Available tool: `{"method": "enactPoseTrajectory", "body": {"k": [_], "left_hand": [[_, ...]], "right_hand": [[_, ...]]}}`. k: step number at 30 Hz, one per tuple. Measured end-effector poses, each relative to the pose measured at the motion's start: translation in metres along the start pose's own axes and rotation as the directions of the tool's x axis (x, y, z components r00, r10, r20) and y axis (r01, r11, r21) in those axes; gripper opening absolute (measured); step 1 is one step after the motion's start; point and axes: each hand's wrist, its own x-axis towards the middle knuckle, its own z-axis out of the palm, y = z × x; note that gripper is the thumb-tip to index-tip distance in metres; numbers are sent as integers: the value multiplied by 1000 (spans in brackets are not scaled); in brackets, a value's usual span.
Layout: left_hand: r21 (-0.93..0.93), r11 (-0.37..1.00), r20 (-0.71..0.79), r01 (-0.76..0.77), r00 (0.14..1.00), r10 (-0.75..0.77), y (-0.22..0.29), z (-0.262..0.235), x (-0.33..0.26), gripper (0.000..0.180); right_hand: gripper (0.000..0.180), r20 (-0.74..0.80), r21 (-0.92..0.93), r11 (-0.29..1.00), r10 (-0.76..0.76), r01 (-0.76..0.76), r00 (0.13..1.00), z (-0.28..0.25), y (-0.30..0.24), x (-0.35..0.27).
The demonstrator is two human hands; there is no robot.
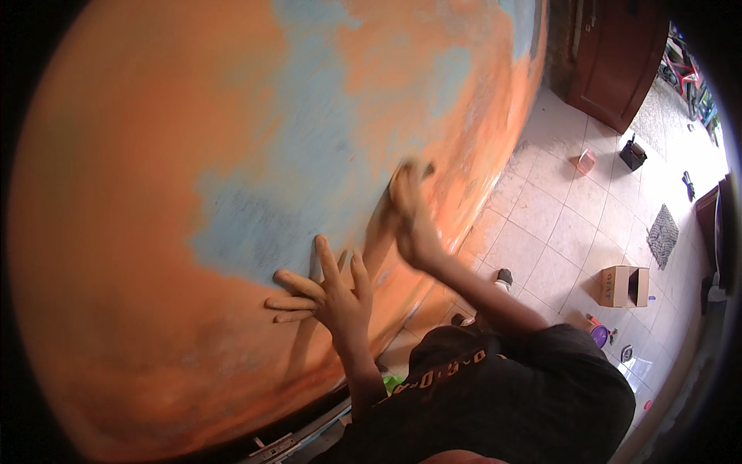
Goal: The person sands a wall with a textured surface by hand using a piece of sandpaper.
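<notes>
A large orange wall (131, 178) with worn light-blue patches (309, 116) fills the left and middle of the head view. My left hand (338, 303) is open against it, fingers spread, below the lower edge of a blue patch. Higher up and to the right, my right hand (411, 220) is at the wall and blurred by motion. Its fingers are curled, and a small dark end (428, 168) shows beside the fingertips. What that hand holds is too smeared to name. Shadows of both hands fall on the wall.
A pale tiled floor (550, 224) runs along the wall's right side. On it are an open cardboard box (615, 287), a pink container (586, 162), a black box-like thing (633, 155), a grey mat (663, 237) and a purple round thing (599, 336). A brown door (621, 66) stands at the far right.
</notes>
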Motion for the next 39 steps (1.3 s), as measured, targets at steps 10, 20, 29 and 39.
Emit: {"method": "enactPoseTrajectory", "body": {"k": [10,20,29,39], "left_hand": [[-64,990,65,123,991,-119,40,-21,20,82],[-204,948,66,245,969,-237,160,-87,69,80],[-75,983,138,165,978,-154,242,-139,101,73],[5,1000,101,18,995,-18,357,-214,144,72]], "right_hand": [[58,-224,274,954,191,-126,956,-74,43,117],[50,-98,32,950,-307,312,946,-161,56,95],[50,229,17,792,-598,611,768,-273,81,135],[54,-82,41,972,-226,230,971,-385,48,153]]}}
